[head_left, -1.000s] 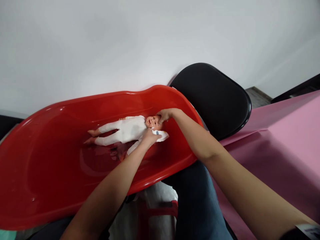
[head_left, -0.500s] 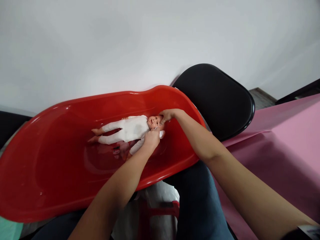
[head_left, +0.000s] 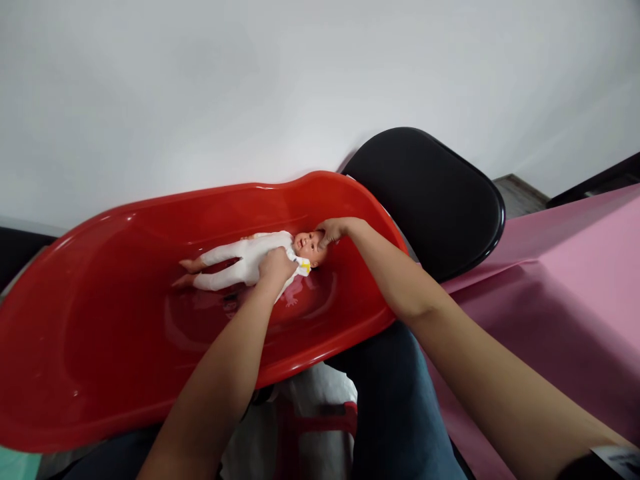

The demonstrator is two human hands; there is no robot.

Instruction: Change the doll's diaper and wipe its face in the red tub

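A baby doll [head_left: 252, 255] with a white cloth body lies on its back in the red baby bathtub [head_left: 115, 287], head to the right and feet to the left. My right hand [head_left: 334, 231] grips the doll's head from the right, its thumb near the forehead; some fingers are hidden behind the head. Over the doll's chest, my left hand [head_left: 278, 265] is closed on a small white cloth [head_left: 303, 266] with a yellow mark, which sticks out beside the chin. My left wrist partly covers the doll's near arm.
A black chair seat [head_left: 425, 200] stands against the tub's right end, with a pink-covered surface [head_left: 575, 267] farther right. The white wall [head_left: 250, 87] rises behind the tub. A red stool [head_left: 315, 423] shows below, between my legs.
My left hand has moved left with the white cloth, from the side of the doll's head down to its chest. My right hand stays on the head.
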